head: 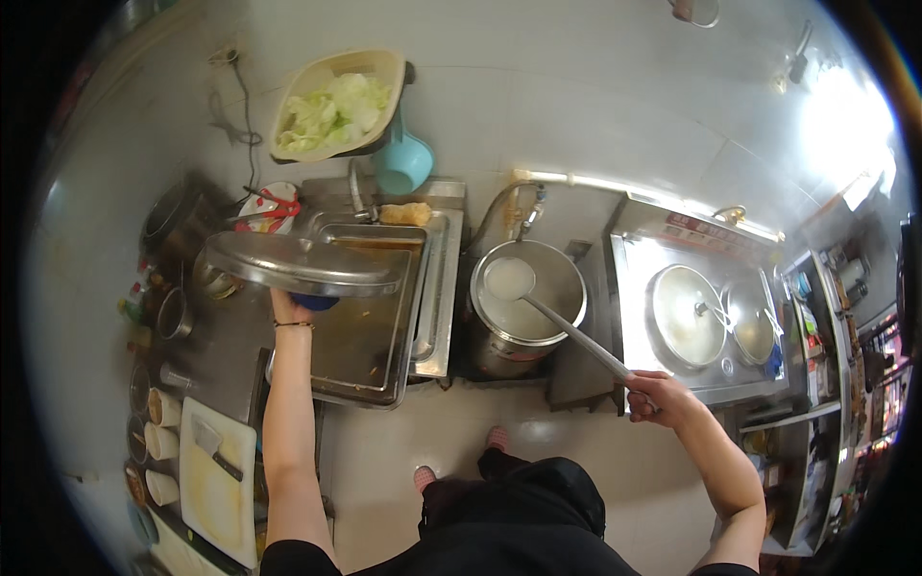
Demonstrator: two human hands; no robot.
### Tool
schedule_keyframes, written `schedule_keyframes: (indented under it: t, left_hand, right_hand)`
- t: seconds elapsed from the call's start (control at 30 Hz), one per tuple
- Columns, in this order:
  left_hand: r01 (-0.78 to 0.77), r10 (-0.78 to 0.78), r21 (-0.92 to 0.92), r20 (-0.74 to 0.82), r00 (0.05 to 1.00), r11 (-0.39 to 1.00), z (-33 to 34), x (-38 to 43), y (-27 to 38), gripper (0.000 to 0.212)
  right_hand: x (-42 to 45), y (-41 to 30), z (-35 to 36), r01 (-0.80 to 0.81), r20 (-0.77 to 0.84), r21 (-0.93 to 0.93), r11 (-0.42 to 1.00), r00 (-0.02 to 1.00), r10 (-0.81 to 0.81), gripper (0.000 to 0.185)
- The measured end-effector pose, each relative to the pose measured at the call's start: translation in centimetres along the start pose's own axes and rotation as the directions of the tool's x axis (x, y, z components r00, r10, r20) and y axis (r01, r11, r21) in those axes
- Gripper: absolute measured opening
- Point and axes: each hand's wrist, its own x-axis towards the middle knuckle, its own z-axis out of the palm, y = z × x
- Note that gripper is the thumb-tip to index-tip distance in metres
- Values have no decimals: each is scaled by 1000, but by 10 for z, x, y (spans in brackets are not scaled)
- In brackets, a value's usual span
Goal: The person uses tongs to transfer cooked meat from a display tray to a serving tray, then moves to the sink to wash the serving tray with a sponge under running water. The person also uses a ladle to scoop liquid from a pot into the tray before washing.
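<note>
My left hand point(292, 311) is raised at the left, over the edge of a large steel tray point(353, 338) with brownish liquid in it. It holds up a big round metal lid point(302, 265), with something dark blue point(315, 301) at the fingers; the exact grip is partly hidden. My right hand point(659, 397) is closed around the handle of a long metal ladle point(576, 333). The ladle's bowl, full of whitish liquid, is over the left part of a tall steel pot point(529, 338), whose top is uncovered. Pale liquid shows inside the pot.
Right of the pot, two round lids point(689, 317) sit on a steel cooker unit point(637, 288). A basket point(281, 129) of cut leafy vegetable and a light-blue dipper point(403, 162) hang on the wall. At the lower left, a cleaver point(216, 448) lies on a white cutting board point(216, 511).
</note>
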Motion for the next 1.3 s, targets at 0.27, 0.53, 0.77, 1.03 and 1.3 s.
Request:
schedule_keyframes:
  t: [0.27,0.53,0.77,1.03,1.3]
  left_hand:
    - [-49,48,-48,-27,999,998,11,-22,51,33]
    - [-13,17,-57,69,998,998,-17,-34,107,32]
    - [-50,51,-25,46,998,998,-19,-50,128,35]
    - [16,-16,-1,197,980,1000,-24,-63,137,32]
    - [92,-103,56,242,965,994,-19,-64,136,33]
  right_hand:
    - [-15,-17,70,-7,99,-96,995,995,17,24]
    - [9,2,135,-45,312,-147,988,946,90,27]
    - [35,29,176,78,326,-364,928,944,49,13]
    - [42,41,194,391,374,-624,677,910,-180,16]
    - [59,52,200,626,450,-758,182,704,-549,22]
